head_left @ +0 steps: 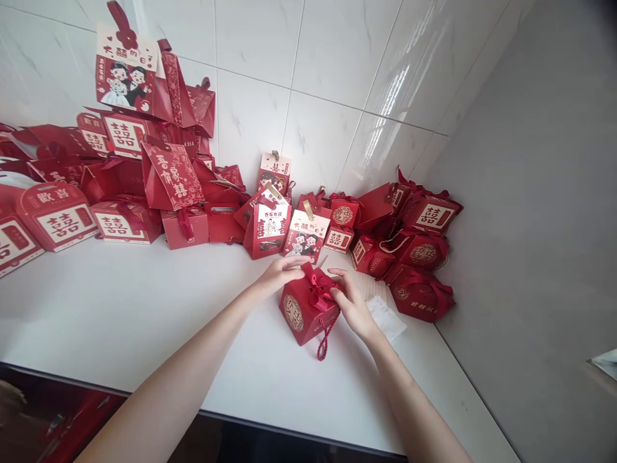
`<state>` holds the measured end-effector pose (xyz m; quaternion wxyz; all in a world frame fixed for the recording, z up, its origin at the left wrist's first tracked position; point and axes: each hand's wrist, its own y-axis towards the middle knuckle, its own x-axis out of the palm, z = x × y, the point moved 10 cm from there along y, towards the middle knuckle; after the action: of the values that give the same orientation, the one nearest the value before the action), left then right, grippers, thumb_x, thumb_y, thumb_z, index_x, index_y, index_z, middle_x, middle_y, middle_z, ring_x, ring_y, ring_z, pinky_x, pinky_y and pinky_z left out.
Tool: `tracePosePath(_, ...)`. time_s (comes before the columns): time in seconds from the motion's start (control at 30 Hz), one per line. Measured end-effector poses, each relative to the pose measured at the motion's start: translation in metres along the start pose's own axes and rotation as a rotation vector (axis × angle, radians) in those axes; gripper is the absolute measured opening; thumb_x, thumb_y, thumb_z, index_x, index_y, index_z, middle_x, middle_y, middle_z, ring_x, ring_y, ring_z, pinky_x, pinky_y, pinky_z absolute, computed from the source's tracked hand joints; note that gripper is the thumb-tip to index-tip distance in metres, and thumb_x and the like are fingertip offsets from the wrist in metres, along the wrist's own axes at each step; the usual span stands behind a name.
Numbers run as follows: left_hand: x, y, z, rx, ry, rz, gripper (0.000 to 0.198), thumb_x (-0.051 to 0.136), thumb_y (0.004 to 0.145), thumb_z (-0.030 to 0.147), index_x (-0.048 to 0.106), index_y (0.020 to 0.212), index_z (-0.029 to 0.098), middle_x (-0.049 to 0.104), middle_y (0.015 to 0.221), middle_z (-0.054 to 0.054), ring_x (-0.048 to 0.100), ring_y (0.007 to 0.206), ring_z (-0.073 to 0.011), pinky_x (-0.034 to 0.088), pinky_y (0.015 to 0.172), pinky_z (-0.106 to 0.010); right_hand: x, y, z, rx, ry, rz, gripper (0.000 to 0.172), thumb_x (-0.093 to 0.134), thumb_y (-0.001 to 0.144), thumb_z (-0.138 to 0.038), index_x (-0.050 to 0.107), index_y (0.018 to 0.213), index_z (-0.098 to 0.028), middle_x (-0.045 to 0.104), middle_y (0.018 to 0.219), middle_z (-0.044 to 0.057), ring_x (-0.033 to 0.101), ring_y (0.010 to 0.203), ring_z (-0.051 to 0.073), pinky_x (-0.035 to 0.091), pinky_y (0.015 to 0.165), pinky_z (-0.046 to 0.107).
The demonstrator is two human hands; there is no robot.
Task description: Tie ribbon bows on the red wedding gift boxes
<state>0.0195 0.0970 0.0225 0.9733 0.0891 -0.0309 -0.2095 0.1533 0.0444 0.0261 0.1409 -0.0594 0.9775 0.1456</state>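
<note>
A red gift box (pixel 308 312) with a round gold emblem on its side stands on the white counter in front of me. Tied on its top is a red ribbon bow (pixel 319 289), and a twisted red cord loop (pixel 324 344) hangs down the near side. My left hand (pixel 279 275) lies at the box's upper left edge, fingers stretched out beside a ribbon end. At the bow's right side is my right hand (pixel 354 305), its thumb touching the ribbon and its forefinger apart from the thumb. Both hands look open; some fingertips are hidden behind the box.
Red gift boxes (pixel 173 173) are piled along the tiled wall (pixel 255 58) at left, with more stacked boxes (pixel 419 251) at right. Printed card-front boxes (pixel 270 225) stand just behind. A white paper (pixel 385 318) lies right of my box. A grey wall (pixel 520 193) bounds the right.
</note>
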Motion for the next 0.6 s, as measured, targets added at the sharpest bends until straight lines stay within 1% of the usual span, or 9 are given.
tracePosePath(0.1, -0.017, -0.005, 0.01, 0.116, 0.216, 0.289, 0.022, 0.05, 0.078, 0.037, 0.062, 0.084, 0.019, 0.066, 0.097, -0.006, 0.058, 0.097, -0.0237, 0.042, 0.086, -0.034, -0.005, -0.001, -0.002, 0.003, -0.123, 0.021, 0.038, 0.044, 0.079, -0.034, 0.043, 0.114, -0.022, 0.054, 0.11, 0.006, 0.053, 0.098, 0.021, 0.044, 0.082, 0.035)
tracePosePath(0.17, -0.019, -0.012, 0.017, 0.166, 0.318, 0.399, 0.023, 0.041, 0.083, 0.036, 0.057, 0.079, 0.02, 0.065, 0.093, -0.005, 0.058, 0.092, -0.0222, 0.041, 0.084, -0.033, -0.007, -0.001, -0.003, 0.021, -0.181, 0.027, 0.04, 0.044, 0.077, -0.034, 0.046, 0.115, -0.022, 0.05, 0.117, 0.007, 0.049, 0.105, 0.023, 0.042, 0.086, 0.036)
tracePosePath(0.2, -0.018, -0.015, 0.02, 0.189, 0.353, 0.419, 0.023, 0.039, 0.085, 0.035, 0.055, 0.078, 0.02, 0.064, 0.091, -0.005, 0.057, 0.091, -0.0215, 0.041, 0.083, -0.033, -0.008, -0.001, -0.002, 0.032, -0.194, 0.025, 0.041, 0.044, 0.077, -0.035, 0.047, 0.115, -0.022, 0.05, 0.118, 0.007, 0.048, 0.107, 0.023, 0.041, 0.087, 0.037)
tracePosePath(0.27, -0.009, -0.019, 0.026, 0.238, 0.388, 0.379, 0.02, 0.039, 0.084, 0.036, 0.051, 0.081, 0.02, 0.061, 0.089, -0.004, 0.057, 0.088, -0.0204, 0.042, 0.081, -0.032, -0.008, -0.001, -0.002, 0.046, -0.199, 0.023, 0.04, 0.045, 0.077, -0.036, 0.048, 0.114, -0.022, 0.051, 0.116, 0.007, 0.05, 0.104, 0.022, 0.041, 0.087, 0.037)
tracePosePath(0.33, 0.006, -0.018, 0.03, 0.306, 0.391, 0.232, 0.02, 0.044, 0.081, 0.037, 0.05, 0.088, 0.02, 0.058, 0.092, -0.005, 0.055, 0.09, -0.0206, 0.042, 0.083, -0.032, -0.01, -0.001, -0.002, 0.043, -0.204, 0.043, 0.036, 0.046, 0.078, -0.038, 0.051, 0.109, -0.021, 0.054, 0.112, 0.007, 0.052, 0.1, 0.022, 0.043, 0.084, 0.036)
tracePosePath(0.4, 0.02, -0.018, 0.032, 0.365, 0.384, 0.079, 0.026, 0.049, 0.077, 0.036, 0.049, 0.097, 0.019, 0.057, 0.099, -0.006, 0.053, 0.097, -0.0221, 0.04, 0.088, -0.034, -0.015, -0.001, -0.003, 0.044, -0.215, 0.097, 0.031, 0.049, 0.078, -0.041, 0.053, 0.1, -0.019, 0.058, 0.106, 0.007, 0.055, 0.096, 0.023, 0.044, 0.08, 0.036)
tracePosePath(0.43, 0.023, -0.018, 0.032, 0.382, 0.384, 0.035, 0.031, 0.051, 0.076, 0.035, 0.048, 0.101, 0.018, 0.056, 0.104, -0.008, 0.052, 0.102, -0.0231, 0.039, 0.09, -0.035, -0.017, -0.001, -0.004, 0.05, -0.215, 0.122, 0.031, 0.05, 0.078, -0.043, 0.053, 0.096, -0.018, 0.06, 0.102, 0.008, 0.056, 0.093, 0.023, 0.045, 0.077, 0.035)
tracePosePath(0.5, 0.023, -0.016, 0.03, 0.379, 0.4, 0.008, 0.037, 0.052, 0.075, 0.033, 0.047, 0.107, 0.017, 0.054, 0.111, -0.01, 0.049, 0.108, -0.025, 0.037, 0.094, -0.037, -0.02, -0.001, -0.005, 0.061, -0.203, 0.139, 0.031, 0.051, 0.078, -0.047, 0.053, 0.087, -0.018, 0.062, 0.093, 0.008, 0.059, 0.085, 0.023, 0.047, 0.071, 0.034)
tracePosePath(0.6, 0.019, -0.013, 0.025, 0.335, 0.418, -0.003, 0.042, 0.054, 0.074, 0.03, 0.045, 0.114, 0.019, 0.052, 0.119, -0.01, 0.047, 0.113, -0.0267, 0.035, 0.096, -0.041, -0.018, 0.0, -0.008, 0.057, -0.186, 0.093, 0.032, 0.054, 0.077, -0.049, 0.051, 0.079, -0.018, 0.063, 0.082, 0.006, 0.059, 0.077, 0.022, 0.046, 0.064, 0.031)
